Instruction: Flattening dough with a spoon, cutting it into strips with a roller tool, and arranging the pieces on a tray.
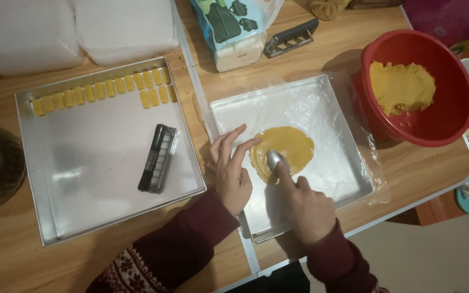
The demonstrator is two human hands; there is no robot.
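From the head view, I see my right hand (306, 209) clenched on a spoon (274, 160), pressing yellow dough (286, 147) flat in the film-lined tray (348, 179). My left hand (232, 173) lies released, fingers (238, 146) spread at the dough's edge. Pressing too hard could drag and tear the film.

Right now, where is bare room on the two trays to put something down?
Left tray: bare between the yellow pieces and black cutter, also left of it. Right tray: bare film right of the dough; crowded where left hand and right hand press with the spoon.
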